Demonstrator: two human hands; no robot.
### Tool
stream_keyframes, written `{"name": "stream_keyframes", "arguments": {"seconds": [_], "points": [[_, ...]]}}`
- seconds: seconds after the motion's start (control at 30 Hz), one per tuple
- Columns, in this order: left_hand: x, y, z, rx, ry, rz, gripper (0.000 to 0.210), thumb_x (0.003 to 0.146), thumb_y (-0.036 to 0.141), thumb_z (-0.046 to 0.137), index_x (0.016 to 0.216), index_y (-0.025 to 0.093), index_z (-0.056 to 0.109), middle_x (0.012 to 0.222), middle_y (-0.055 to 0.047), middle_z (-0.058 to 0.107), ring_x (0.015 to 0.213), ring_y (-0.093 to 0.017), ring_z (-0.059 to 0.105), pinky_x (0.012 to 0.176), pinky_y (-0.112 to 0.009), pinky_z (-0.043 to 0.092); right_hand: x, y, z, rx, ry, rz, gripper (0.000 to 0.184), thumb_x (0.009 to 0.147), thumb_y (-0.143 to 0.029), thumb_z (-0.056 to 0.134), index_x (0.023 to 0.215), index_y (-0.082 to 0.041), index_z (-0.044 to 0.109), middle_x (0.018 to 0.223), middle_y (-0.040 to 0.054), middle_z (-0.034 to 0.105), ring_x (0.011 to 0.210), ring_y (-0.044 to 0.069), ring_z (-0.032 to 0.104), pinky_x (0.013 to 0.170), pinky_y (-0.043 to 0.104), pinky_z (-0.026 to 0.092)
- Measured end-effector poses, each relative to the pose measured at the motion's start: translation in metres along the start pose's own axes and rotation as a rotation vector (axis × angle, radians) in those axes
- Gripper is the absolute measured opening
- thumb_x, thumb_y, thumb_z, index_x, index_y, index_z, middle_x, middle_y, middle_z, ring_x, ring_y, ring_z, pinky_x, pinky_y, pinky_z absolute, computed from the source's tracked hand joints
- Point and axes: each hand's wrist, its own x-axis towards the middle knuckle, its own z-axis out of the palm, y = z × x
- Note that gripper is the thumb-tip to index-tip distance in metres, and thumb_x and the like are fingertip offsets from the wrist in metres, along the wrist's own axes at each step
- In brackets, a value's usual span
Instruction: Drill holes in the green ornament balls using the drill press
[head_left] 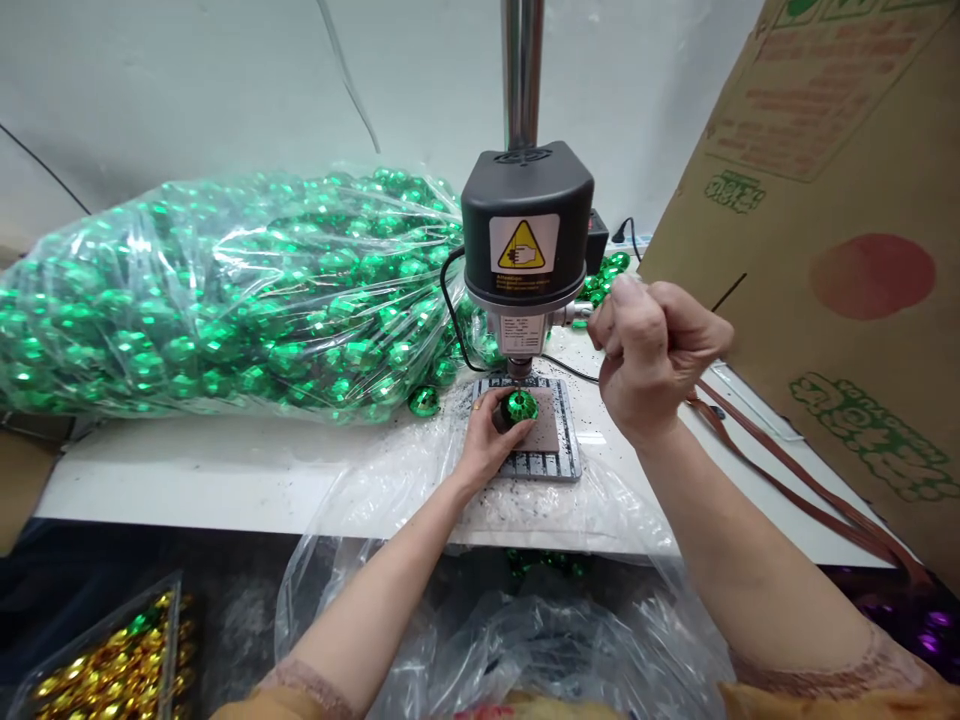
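Note:
A shiny green faceted ball [522,405] sits under the chuck of a small bench drill press [525,225]. My left hand [486,440] is closed around it, thumb and fingers on its sides, and a dark piece shows between hand and ball. Beneath lies a brown board [546,425] on the slotted metal base [568,462], strewn with dark shavings. My right hand [649,350] is raised in a fist at the drill press's feed lever [576,313]; a thin dark rod sticks out beyond the fist.
A large clear bag of green balls [225,300] fills the left of the white table [225,470]. One loose green ball [424,401] lies near the base. A cardboard box [825,250] stands at right. Below are a plastic bag [540,650] and a container of gold balls [105,670].

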Motion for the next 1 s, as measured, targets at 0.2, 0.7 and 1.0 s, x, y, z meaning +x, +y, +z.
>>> {"name": "stream_keyframes", "arguments": {"seconds": [0.2,0.7,1.0], "points": [[0.0,-0.001,0.001,-0.021,-0.001,0.013,0.044,0.078,0.033,0.077,0.118,0.022,0.061,0.118,-0.007,0.065,0.115,-0.025,0.058,0.102,-0.04,0.044,-0.005,0.007,-0.001,-0.001,0.015,-0.079,0.052,0.089,-0.024,0.06,0.049,-0.015,0.027,0.047,-0.0058,0.023,0.04,0.002,0.032,0.043,0.025,0.021],[-0.001,-0.003,0.003,-0.062,0.012,0.031,0.046,0.078,0.034,0.078,0.119,0.022,0.061,0.12,-0.008,0.064,0.115,-0.024,0.058,0.102,-0.04,0.045,-0.017,0.021,-0.007,-0.017,0.039,-0.24,0.056,0.085,-0.019,0.059,0.05,-0.015,0.017,0.045,-0.0055,0.021,0.038,0.003,0.028,0.042,0.027,0.02],[-0.001,-0.001,0.003,-0.034,0.011,0.022,0.047,0.078,0.033,0.078,0.12,0.022,0.061,0.12,-0.008,0.064,0.116,-0.024,0.058,0.104,-0.039,0.043,-0.018,0.025,-0.01,-0.028,-0.004,-0.36,0.054,0.084,-0.015,0.057,0.053,-0.016,0.014,0.045,-0.006,0.021,0.039,0.004,0.034,0.043,0.026,0.029]]}}
